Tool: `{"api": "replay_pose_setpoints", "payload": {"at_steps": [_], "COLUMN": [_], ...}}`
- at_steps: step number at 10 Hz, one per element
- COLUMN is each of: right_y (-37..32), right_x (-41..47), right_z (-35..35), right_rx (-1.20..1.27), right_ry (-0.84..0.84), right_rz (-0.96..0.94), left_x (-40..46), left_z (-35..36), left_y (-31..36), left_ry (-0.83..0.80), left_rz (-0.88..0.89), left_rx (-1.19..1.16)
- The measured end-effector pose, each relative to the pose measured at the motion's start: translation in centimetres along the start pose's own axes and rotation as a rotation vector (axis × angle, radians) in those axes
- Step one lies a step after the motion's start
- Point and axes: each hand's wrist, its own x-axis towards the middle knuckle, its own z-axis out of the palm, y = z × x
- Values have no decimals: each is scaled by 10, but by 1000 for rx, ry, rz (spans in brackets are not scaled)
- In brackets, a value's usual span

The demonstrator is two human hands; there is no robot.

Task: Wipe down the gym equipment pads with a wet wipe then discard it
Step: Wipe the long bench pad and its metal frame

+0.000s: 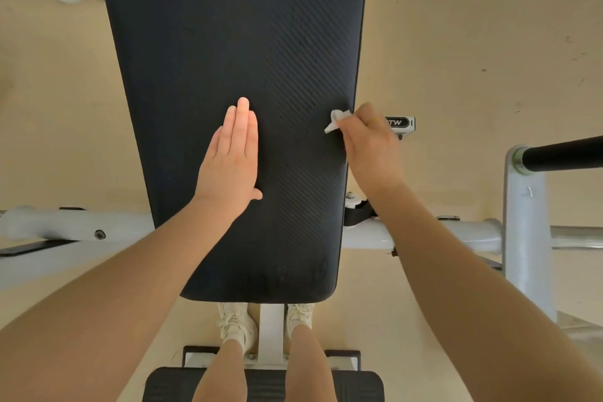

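A long black padded bench back (228, 42) runs from the top of the view down to the middle. My left hand (230, 160) lies flat on the pad with its fingers straight and together. My right hand (372, 143) is at the pad's right edge and pinches a small crumpled white wet wipe (336, 121) against that edge. A second black pad (169, 385) shows at the bottom, partly hidden by my legs.
White metal frame tubes (81, 228) cross under the pad on both sides. At the right a white post (525, 222) carries a black foam roller (564, 153). The floor is beige. My shoes (235, 323) stand beside the centre support.
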Motion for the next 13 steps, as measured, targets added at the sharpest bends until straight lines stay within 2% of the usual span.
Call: {"api": "replay_pose_setpoints", "payload": {"at_steps": [1, 2, 3, 4, 5, 6, 7, 8, 9, 10, 11, 12, 13], "right_y": [-5, -12, -15, -19, -30, -37, -56, -75, -78, -74, -72, -88, -105], "right_x": [-46, -91, -99, -65, -16, -7, -58, -105, -89, -37, -14, -56, -107], "right_z": [27, 39, 42, 34, 27, 40, 63, 75, 74, 67, 63, 80, 95], "right_rx": [-125, -70, -61, -19, -27, 22, -25, -28, -15, -22, -34, -48, -42], "right_ry": [1, -218, -290, -205, -1, 104, -2, -422, -249, 16, 109, 2, -312], "right_rz": [-3, -53, -112, -73, -22, 49, -11, -74, -77, 0, 67, 44, -92], "left_x": [1, -1, -9, -18, -27, -33, -41, -50, -57, -59, -58, -60, -61], "left_z": [3, 7, 16, 31, 43, 53, 63, 75, 84, 90, 97, 101, 100], "left_y": [-3, -5, -9, -10, -17, -30, -41, -50, -62, -71, -71, -72, -76], "left_ry": [47, 110, 233, 315, 297, 278, 232, 205, 234, 229, 253, 228, 193], "left_rz": [13, 34, 58, 35, 30, 34, 48, 38, 47, 28, 29, 28, 25], "left_rx": [-62, -99, -123, -160, -210, -238, -227, -198, -138, -139, -155, -171, -170]}}
